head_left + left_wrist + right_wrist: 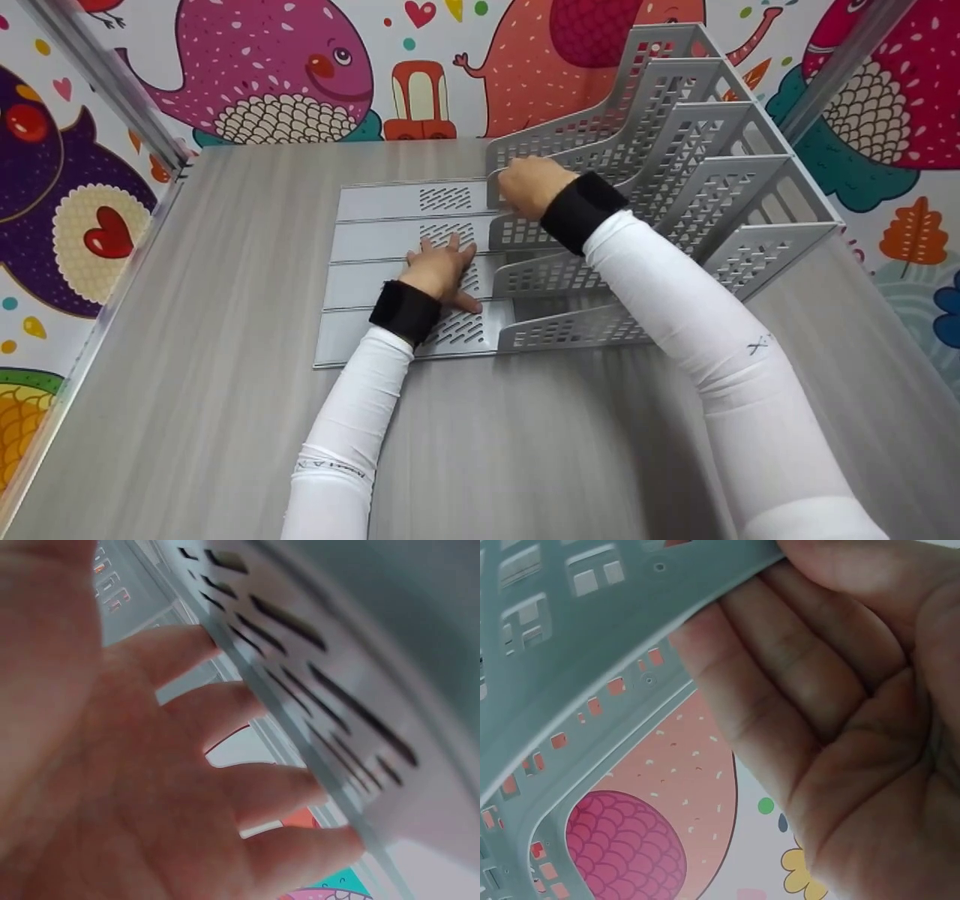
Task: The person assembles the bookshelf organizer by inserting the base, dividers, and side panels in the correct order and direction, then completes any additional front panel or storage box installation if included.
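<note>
A grey plastic magazine file rack (720,135) stands on the table, its perforated upright dividers side by side. Flat slotted panels (375,244) reach out from its left side in several parallel strips. My left hand (439,274) lies spread over these panels; in the left wrist view its fingertips (300,784) touch a panel edge beside the slots. At the low front end of a rear divider, my right hand (534,186) pinches the edge between thumb and fingers. That divider (630,637) covers some fingertips in the right wrist view.
The rack stands on a grey wood-grain table (225,285). Walls with cartoon animals (277,67) enclose it at the back and sides, with metal posts (112,75) at the corners. Both forearms (697,337) reach in from the front, the right one over the rack.
</note>
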A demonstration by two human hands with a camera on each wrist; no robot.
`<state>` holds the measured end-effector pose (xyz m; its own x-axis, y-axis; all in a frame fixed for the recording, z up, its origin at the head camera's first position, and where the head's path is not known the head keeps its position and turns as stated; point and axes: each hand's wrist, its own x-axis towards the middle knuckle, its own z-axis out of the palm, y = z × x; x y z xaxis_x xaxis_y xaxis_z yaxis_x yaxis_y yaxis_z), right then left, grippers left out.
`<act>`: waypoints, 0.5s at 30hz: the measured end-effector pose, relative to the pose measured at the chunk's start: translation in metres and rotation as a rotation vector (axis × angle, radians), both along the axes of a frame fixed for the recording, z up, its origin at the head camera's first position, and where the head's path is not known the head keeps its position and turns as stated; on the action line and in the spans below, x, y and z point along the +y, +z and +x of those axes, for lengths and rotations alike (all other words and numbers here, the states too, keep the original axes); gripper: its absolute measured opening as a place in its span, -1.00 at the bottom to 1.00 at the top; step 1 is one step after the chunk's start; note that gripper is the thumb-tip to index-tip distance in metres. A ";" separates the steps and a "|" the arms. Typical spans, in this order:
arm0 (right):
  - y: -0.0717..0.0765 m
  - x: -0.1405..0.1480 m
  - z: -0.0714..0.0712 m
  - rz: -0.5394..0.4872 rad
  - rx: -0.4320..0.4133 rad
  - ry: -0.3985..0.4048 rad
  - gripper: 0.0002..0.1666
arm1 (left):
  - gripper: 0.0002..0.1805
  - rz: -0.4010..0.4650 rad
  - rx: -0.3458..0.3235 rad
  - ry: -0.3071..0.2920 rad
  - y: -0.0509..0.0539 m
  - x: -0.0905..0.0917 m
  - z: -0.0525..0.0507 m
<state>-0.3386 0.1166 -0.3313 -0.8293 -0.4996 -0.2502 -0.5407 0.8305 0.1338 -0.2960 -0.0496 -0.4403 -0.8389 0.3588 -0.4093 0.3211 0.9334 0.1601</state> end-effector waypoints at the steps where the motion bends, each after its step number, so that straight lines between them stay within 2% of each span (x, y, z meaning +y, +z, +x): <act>1: 0.001 0.000 0.000 0.000 -0.002 -0.004 -0.77 | 0.22 -0.002 0.002 -0.002 0.000 0.000 0.000; 10: 0.004 -0.003 0.000 0.040 -0.006 -0.005 -0.76 | 0.21 0.002 0.027 -0.012 0.003 -0.001 -0.001; 11: 0.000 -0.002 -0.004 0.033 0.013 0.010 -0.77 | 0.22 0.001 0.029 -0.012 0.003 -0.001 -0.001; 15: -0.001 -0.002 -0.004 0.025 0.025 0.004 -0.77 | 0.21 0.002 0.023 -0.005 0.003 -0.001 -0.002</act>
<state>-0.3424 0.1143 -0.3322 -0.8333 -0.4970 -0.2421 -0.5405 0.8244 0.1679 -0.2978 -0.0508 -0.4375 -0.8462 0.3642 -0.3889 0.3297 0.9313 0.1547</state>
